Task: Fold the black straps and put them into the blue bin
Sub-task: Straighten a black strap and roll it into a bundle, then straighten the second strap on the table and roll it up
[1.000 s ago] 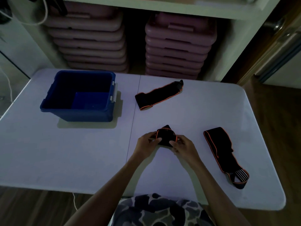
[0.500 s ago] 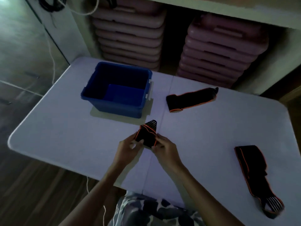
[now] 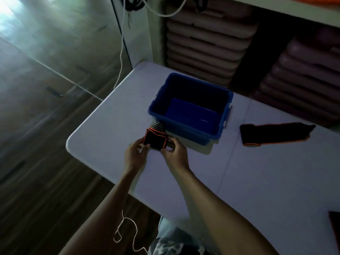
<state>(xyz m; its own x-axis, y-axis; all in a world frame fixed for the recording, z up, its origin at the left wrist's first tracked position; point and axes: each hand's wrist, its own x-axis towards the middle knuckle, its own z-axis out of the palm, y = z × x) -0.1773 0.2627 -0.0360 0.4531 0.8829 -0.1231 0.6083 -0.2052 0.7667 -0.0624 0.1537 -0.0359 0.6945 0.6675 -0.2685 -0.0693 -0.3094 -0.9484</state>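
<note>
A folded black strap with orange edging (image 3: 156, 139) is pinched between my left hand (image 3: 134, 154) and my right hand (image 3: 174, 153), just in front of the near left corner of the blue bin (image 3: 185, 127). The bin has nothing in it. A second black strap (image 3: 274, 133) lies flat on the white table (image 3: 257, 181) to the right of the bin. Only a corner of a third strap (image 3: 335, 224) shows at the right edge of the view.
Stacks of pink trays (image 3: 207, 43) fill the shelf behind the table. A white cord (image 3: 121, 52) hangs at the table's far left corner, and a thin string (image 3: 127, 234) dangles near my lap. Wooden floor lies to the left.
Both hands have carried the folded strap leftward and forward from the table's middle to the front of the bin. My view has swung to the left.
</note>
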